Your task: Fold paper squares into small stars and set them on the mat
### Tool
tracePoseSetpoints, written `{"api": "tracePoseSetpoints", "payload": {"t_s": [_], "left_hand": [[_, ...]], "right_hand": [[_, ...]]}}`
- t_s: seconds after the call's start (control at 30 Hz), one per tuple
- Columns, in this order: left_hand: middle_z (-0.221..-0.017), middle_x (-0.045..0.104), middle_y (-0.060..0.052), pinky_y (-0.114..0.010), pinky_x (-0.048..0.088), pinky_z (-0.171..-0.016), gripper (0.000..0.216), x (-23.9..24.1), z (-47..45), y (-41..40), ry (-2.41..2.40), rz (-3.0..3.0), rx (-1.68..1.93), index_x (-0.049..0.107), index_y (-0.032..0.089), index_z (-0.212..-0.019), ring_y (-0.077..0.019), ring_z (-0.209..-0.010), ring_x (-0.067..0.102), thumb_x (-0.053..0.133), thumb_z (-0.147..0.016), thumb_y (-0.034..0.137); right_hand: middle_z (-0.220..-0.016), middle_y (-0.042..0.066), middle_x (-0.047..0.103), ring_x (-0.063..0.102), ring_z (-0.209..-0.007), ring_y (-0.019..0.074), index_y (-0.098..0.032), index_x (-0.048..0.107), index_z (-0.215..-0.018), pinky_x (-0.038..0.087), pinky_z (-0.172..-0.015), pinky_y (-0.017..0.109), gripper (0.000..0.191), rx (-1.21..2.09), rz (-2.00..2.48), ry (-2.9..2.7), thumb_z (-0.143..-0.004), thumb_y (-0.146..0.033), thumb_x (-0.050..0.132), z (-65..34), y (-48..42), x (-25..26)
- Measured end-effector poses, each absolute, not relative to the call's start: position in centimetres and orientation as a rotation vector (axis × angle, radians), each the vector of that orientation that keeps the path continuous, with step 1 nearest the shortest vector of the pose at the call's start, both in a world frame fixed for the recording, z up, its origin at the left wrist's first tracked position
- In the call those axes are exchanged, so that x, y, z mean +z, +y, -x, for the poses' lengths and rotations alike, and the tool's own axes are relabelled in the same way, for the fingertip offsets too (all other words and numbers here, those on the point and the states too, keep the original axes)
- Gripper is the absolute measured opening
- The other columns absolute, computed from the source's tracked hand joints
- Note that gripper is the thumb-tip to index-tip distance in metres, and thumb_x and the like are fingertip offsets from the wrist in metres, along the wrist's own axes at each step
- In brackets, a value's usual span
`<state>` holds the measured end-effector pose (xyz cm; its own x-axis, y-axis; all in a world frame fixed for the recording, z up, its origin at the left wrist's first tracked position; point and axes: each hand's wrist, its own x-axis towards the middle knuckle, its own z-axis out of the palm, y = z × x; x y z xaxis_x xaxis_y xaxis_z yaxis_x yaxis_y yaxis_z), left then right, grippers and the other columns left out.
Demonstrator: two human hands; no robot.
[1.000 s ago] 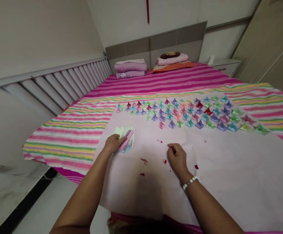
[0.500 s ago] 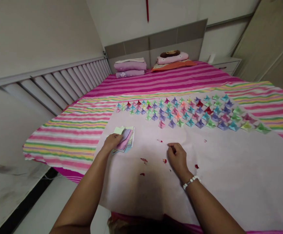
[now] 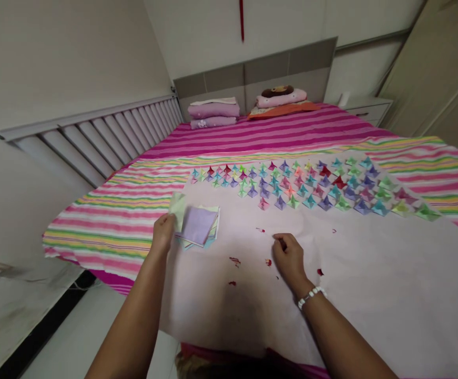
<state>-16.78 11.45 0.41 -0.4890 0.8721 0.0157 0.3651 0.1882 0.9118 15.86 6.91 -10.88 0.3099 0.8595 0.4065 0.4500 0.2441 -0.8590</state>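
Note:
My left hand [image 3: 163, 232] is closed on a light green square of paper [image 3: 177, 211], held up at the left of a stack of coloured paper squares [image 3: 199, 225]. A purple square lies on top of that stack. My right hand [image 3: 287, 255] rests on the large white sheet [image 3: 358, 295] with its fingers curled in; nothing shows in them. Small red paper scraps [image 3: 268, 262] lie just left of it. Beyond both hands stand rows of small folded paper pieces [image 3: 309, 200] in many colours.
The white sheet lies over a striped bed cover [image 3: 106, 210]. Folded bedding [image 3: 214, 111] and a pink pillow [image 3: 282, 98] sit by the headboard [image 3: 224, 79]. A slatted rail [image 3: 106, 126] runs along the left side, and a bedside cabinet [image 3: 366, 108] stands at the back right.
My left hand has drawn the light green square off the stack to the left and lifted it, baring the purple one. My right hand has stayed in place.

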Motion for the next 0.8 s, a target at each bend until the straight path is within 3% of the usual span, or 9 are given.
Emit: {"api": "tracePoseSetpoints", "payload": {"t_s": [0.1,0.23,0.37,0.53,0.63,0.8], "left_hand": [[-0.085,0.069,-0.006,-0.028,0.053,-0.065,0.026,1.8,16.3,10.0,1.763,-1.044,1.368,0.06,0.017,-0.096,-0.0197,-0.084,0.065,0.044,-0.082,0.032],[-0.099,0.07,-0.009,-0.034,0.057,-0.074,0.024,2.7,14.2,7.7,1.481,-0.923,1.365,0.062,0.017,-0.096,-0.0238,-0.095,0.066,0.051,-0.081,0.033],[-0.092,0.072,-0.009,-0.036,0.056,-0.074,0.023,2.2,10.7,5.5,1.237,-0.779,1.283,0.064,0.017,-0.093,-0.0254,-0.091,0.067,0.06,-0.076,0.032],[-0.076,0.07,-0.006,-0.028,0.05,-0.066,0.031,0.7,5.9,3.1,1.019,-0.779,1.067,0.067,0.014,-0.085,-0.0191,-0.071,0.065,0.072,-0.069,0.041],[-0.062,0.063,-0.002,-0.024,0.04,-0.051,0.037,0.1,4.1,1.9,0.942,-0.956,0.89,0.069,0.013,-0.089,-0.0124,-0.051,0.053,0.066,-0.075,0.047],[-0.07,0.067,-0.003,-0.025,0.039,-0.061,0.034,0.8,3.2,0.8,0.896,-1.3,0.667,0.072,0.013,-0.092,-0.0157,-0.066,0.057,0.061,-0.081,0.043]], "right_hand": [[-0.079,0.006,0.063,0.055,-0.066,0.0199,-0.017,0.063,-0.083,0.046,-0.063,0.034,0.016,0.462,1.382,-1.288,-0.076,-0.022,0.05,-15.9,6.9,-10.7],[-0.067,0.002,0.06,0.052,-0.057,0.0173,-0.016,0.064,-0.084,0.044,-0.054,0.031,0.018,0.55,1.371,-1.225,-0.078,-0.03,0.054,-15.8,6.5,-9.7],[-0.058,-0.001,0.055,0.045,-0.05,0.0139,-0.017,0.064,-0.078,0.038,-0.047,0.027,0.023,0.909,1.267,-1.137,-0.074,-0.04,0.062,-15.2,5.1,-6.8],[-0.073,0.002,0.063,0.053,-0.053,0.0128,-0.018,0.065,-0.09,0.041,-0.05,0.026,0.038,1.323,1.006,-1.157,-0.07,-0.049,0.069,-13.9,3.0,-3.5],[-0.064,-0.001,0.06,0.051,-0.05,0.0111,-0.017,0.065,-0.088,0.038,-0.047,0.024,0.042,1.408,0.951,-1.132,-0.065,-0.051,0.074,-13.6,2.2,-3.2],[-0.051,-0.004,0.054,0.045,-0.044,0.0081,-0.015,0.061,-0.066,0.034,-0.044,0.021,0.04,1.446,1.016,-1.004,-0.058,-0.049,0.08,-14.0,1.1,-3.3]]}}
